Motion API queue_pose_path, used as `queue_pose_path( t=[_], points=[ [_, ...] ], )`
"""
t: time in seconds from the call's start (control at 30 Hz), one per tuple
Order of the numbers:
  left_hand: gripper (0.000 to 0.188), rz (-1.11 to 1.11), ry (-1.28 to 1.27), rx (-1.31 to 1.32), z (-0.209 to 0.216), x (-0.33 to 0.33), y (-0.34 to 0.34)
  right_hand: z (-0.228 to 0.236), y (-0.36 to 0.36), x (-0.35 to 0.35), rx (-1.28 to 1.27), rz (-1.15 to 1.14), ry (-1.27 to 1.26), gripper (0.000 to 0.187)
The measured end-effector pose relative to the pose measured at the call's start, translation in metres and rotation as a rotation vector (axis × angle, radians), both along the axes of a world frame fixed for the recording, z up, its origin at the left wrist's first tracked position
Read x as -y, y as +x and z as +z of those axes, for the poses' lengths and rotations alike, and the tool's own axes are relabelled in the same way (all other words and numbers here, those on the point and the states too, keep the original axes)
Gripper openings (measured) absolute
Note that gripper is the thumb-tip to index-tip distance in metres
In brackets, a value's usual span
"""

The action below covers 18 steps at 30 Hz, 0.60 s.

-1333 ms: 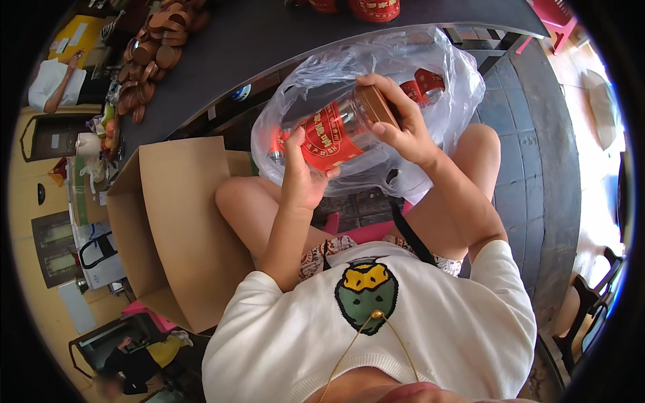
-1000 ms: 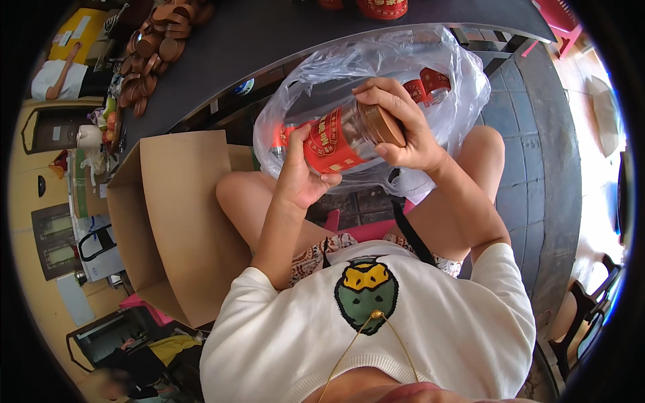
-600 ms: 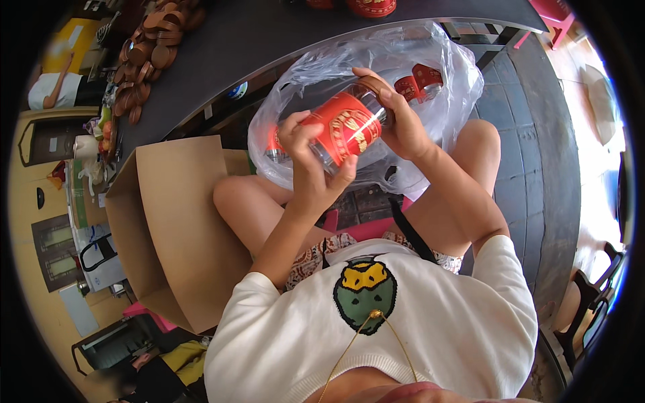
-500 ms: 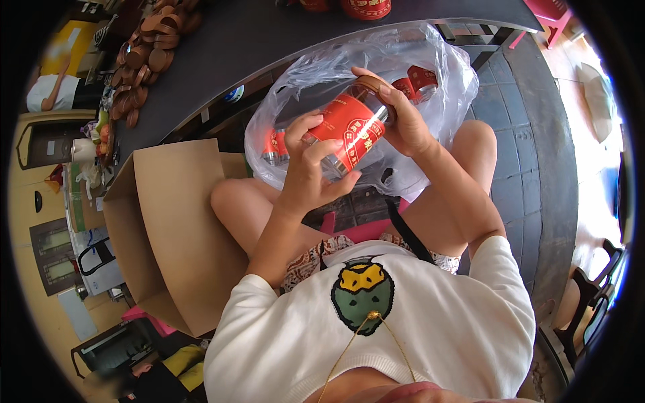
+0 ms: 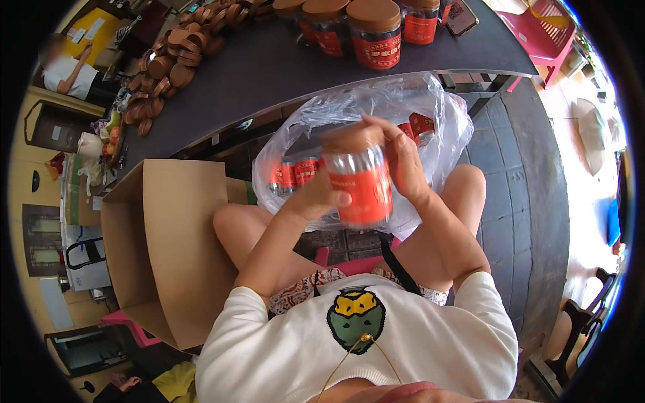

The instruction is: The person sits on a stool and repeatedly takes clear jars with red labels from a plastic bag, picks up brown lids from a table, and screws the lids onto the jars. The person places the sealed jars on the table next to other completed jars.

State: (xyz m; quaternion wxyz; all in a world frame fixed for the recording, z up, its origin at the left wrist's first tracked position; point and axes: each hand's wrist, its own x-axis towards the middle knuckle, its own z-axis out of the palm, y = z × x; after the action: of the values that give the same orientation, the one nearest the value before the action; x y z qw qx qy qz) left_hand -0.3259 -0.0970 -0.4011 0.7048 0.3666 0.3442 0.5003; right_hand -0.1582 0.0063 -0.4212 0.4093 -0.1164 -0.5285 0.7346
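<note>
A clear jar point(image 5: 363, 195) with a red label and a brown lid point(image 5: 353, 139) stands nearly upright over my lap, smeared by motion. My left hand point(image 5: 314, 196) is closed around its left side, with the thumb across the label. My right hand point(image 5: 405, 160) is beside the lid's right edge, fingers stretched out and apart; whether they touch the lid I cannot tell. Beyond my hands, a clear plastic bag point(image 5: 443, 101) gapes between my knees. Several red-labelled jars point(image 5: 289, 173) lie inside it at the left, and more red jars point(image 5: 421, 124) at the right.
On the dark table point(image 5: 248, 80) ahead stand several lidded jars point(image 5: 376, 40) and a phone point(image 5: 462, 17). Loose brown lids point(image 5: 181, 57) are heaped at its left. An open cardboard box point(image 5: 185, 235) is beside my left knee. A pink chair point(image 5: 537, 37) stands far right.
The jar has swung from tilted to nearly upright and moved lower. My right hand's fingers have loosened from around the lid. The view has shifted, showing more of the table and its jars.
</note>
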Motion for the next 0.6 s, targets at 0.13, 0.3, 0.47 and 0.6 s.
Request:
queue_pose_path(
  t=[0.13,0.3,0.47,0.6],
  points=[
    [0.074,0.654,0.419,-0.585,0.027,-0.057,-0.045,-0.01,0.0,-0.011,0.12,-0.159,-0.063,0.045],
    [0.085,0.959,0.598,-1.062,0.019,-0.13,-0.097,-0.013,-0.008,-0.01,0.294,-0.029,-0.004,0.033],
    [0.07,0.87,0.375,-1.35,0.016,-0.146,-0.098,-0.012,-0.012,0.0,0.357,-0.024,0.051,0.025],
    [0.035,0.903,0.624,-1.656,-0.007,-0.128,-0.144,-0.018,-0.005,-0.004,0.359,-0.042,0.03,0.024]
  ],
)
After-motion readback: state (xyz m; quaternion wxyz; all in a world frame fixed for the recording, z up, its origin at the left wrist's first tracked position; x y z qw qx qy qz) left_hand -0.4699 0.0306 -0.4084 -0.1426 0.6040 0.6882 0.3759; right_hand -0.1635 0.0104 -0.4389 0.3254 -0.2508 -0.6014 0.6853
